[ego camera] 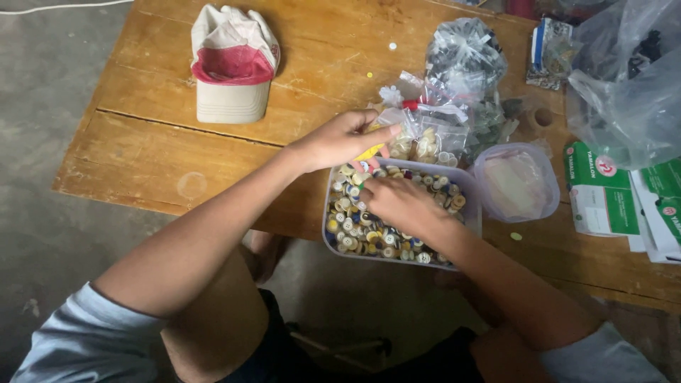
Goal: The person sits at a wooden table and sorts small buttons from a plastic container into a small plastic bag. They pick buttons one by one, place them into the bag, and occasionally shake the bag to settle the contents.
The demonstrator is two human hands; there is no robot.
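Note:
A clear plastic tub (474, 207) full of mixed buttons (358, 230) sits at the near edge of a wooden table (156, 149). My right hand (401, 202) lies inside the tub, fingers curled down among the buttons. My left hand (340, 138) hovers over the tub's far left corner, fingers pinched on a small clear bag (392, 128) with something yellow in it. Whether the right hand has a button between its fingers is hidden.
Small clear bags of pale buttons (433, 142) lie just beyond the tub, with a larger bag of dark buttons (464, 53) behind. The tub's lid (518, 183) rests to the right. A white and red cap (234, 64) sits far left; green and white packets (603, 191) and plastic bags (624, 85) right.

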